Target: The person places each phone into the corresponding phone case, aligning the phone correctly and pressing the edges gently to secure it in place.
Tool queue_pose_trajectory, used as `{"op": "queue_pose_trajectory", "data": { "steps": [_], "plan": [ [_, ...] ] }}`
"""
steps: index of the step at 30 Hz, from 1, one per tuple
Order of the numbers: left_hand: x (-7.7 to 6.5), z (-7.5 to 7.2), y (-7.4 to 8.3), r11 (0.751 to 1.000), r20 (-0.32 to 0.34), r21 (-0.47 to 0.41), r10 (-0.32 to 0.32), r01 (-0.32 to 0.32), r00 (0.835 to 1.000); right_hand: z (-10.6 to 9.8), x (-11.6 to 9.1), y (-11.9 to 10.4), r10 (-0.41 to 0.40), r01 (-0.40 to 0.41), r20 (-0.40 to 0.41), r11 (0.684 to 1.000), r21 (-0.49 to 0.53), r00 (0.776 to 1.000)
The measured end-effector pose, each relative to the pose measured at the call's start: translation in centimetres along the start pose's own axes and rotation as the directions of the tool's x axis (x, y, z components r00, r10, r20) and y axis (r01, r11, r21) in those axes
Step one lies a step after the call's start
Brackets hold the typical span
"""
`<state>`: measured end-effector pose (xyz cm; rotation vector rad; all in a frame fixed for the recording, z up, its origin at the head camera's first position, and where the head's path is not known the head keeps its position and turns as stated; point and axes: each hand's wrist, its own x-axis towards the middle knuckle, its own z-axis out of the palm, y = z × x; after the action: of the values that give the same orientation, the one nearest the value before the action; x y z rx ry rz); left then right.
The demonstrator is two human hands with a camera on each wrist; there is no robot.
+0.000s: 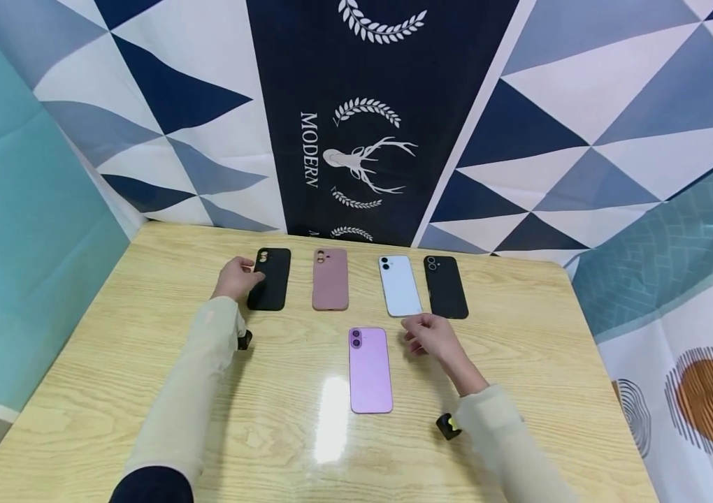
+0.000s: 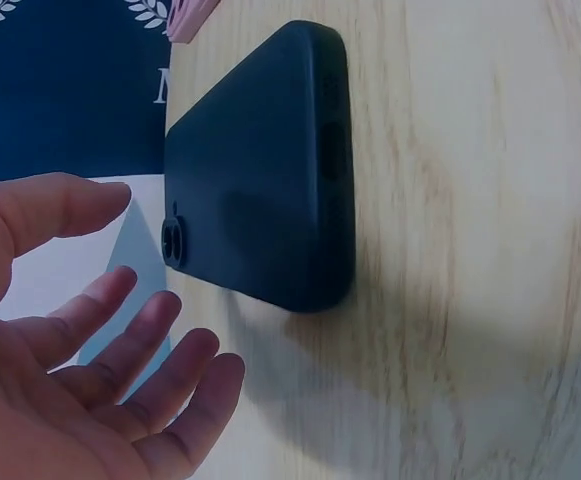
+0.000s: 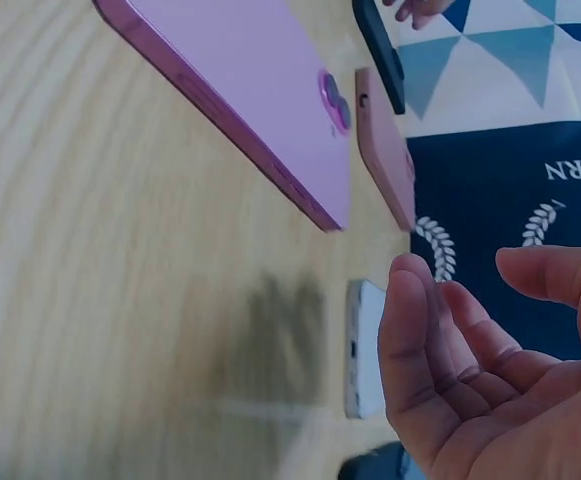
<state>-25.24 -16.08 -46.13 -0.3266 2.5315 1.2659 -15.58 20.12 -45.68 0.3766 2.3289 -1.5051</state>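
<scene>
At the left of the row lies a black phone case with an open camera cutout. My left hand hovers at its left edge; in the left wrist view the fingers are spread, loosely bent and apart from the case. My right hand hangs above the table, its fingers loosely curled around nothing, near the lower end of a white phone. To the left of that hand lies a purple phone, back up, nearest to me. A dusty-pink phone case lies between the black case and the white phone.
A black phone or case with two round lenses lies right of the white phone. All rest on a light wooden table. Patterned cloth hangs behind its far edge, with more cloth at both sides.
</scene>
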Motion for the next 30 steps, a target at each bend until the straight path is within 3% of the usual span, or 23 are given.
{"op": "queue_pose_trajectory", "data": {
  "steps": [11, 19, 30],
  "plan": [
    [1.3, 1.1, -0.9, 0.997, 0.062, 0.077, -0.012, 0.007, 0.998, 2.7, 0.5, 0.4, 0.056, -0.056, 0.04, 0.998, -0.008, 0.998],
    [0.6, 1.2, -0.8, 0.99, 0.031, 0.137, -0.034, 0.029, 0.999, 4.0, 1.1, 1.2, 0.082, -0.08, 0.026, 0.993, -0.084, 0.996],
    [0.7, 1.7, -0.7, 0.983, -0.007, 0.171, -0.072, 0.073, 0.997, 5.0, 0.2, 1.2, 0.026, -0.029, -0.013, 0.961, -0.276, 1.0]
  ]
}}
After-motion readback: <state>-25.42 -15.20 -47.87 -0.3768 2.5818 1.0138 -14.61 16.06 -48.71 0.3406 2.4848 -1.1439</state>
